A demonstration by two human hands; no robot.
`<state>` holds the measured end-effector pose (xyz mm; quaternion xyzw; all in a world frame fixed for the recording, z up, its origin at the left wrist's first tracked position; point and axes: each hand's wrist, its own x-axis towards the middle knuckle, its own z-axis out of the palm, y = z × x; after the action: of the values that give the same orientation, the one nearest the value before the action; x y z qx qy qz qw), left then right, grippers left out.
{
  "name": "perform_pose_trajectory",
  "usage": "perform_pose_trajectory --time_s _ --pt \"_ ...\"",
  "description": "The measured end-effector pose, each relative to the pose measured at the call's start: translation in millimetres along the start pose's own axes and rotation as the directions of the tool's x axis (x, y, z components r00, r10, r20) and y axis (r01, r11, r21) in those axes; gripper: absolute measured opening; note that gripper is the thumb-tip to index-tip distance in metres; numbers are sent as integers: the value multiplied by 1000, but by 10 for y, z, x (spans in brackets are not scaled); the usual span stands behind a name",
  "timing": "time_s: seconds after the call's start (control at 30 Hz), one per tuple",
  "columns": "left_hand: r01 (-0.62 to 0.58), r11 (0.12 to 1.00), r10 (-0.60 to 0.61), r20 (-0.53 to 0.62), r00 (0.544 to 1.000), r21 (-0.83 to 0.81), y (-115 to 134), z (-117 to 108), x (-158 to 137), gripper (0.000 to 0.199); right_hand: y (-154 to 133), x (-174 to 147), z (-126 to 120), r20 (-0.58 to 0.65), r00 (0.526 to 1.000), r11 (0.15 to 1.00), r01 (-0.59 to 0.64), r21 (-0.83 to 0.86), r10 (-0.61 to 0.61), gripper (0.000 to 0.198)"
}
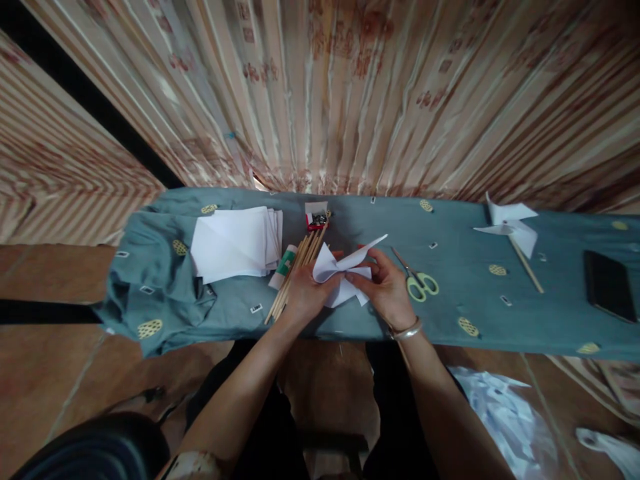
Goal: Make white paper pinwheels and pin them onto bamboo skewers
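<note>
2 hands, 1 folded paper pc btwn them: L hand (305, 290) pinches its left side, thumb on top nr the middle; R hand (387, 287) grips the right side, thumb & fingers closed on it. Folded paper pc (337, 270) = thin, white, crisp, pointed flaps curling up; held over near edge of table cloth (450, 320), btwn sticks & scissors. 1 smooth silver-coloured bracelet (407, 331) on R wrist. Cloth: grey-green fabric, yellow oval prints, rumpled at left end. 1 stack of paper (233, 243), white, flat, squarish, edges uneven, sheet count n/a (overlap). 1 bundle of sticks (307, 252), slim, straight, wooden, several, overlapping so can't count; partly behind L hand. 1 tube (284, 267), white w/ green band, lying just left of sticks. 1 small card box (317, 219), red/white, open, small shiny bits inside, too tiny to count. 1 pr scissors (423, 287), metal blades, 2 lime-green plastic loops, just right of R hand. 1 pinwheel (510, 223), 4 white paper vanes on 1 wooden stick, lying farther right. 1 phone (609, 285), black, flat, rectangular, far right. Behind: pleated curtain (350, 100), glossy, cream w/ reddish prints.
</note>
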<state>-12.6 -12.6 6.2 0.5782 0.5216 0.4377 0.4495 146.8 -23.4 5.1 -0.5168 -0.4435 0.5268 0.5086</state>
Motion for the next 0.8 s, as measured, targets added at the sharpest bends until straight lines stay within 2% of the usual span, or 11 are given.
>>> perform_pose_trajectory --time_s 0.17,0.33,0.57,0.8 --pt "27 1000 -27 8 1000 -1 6 -12 -9 36 13 5 9 -11 1000 999 4 -38 -4 63" --pt "7 1000 -7 -8 1000 17 -5 -22 3 34 51 18 23 -33 998 996 46 -74 -49 58" --pt "71 988 -68 -24 997 134 -17 -23 33 19 39 19 27 -51 997 994 56 -98 -61 52" --pt "67 988 -64 -28 998 141 -38 1 46 16 34 19 19 -58 995 990 72 -118 -79 50"
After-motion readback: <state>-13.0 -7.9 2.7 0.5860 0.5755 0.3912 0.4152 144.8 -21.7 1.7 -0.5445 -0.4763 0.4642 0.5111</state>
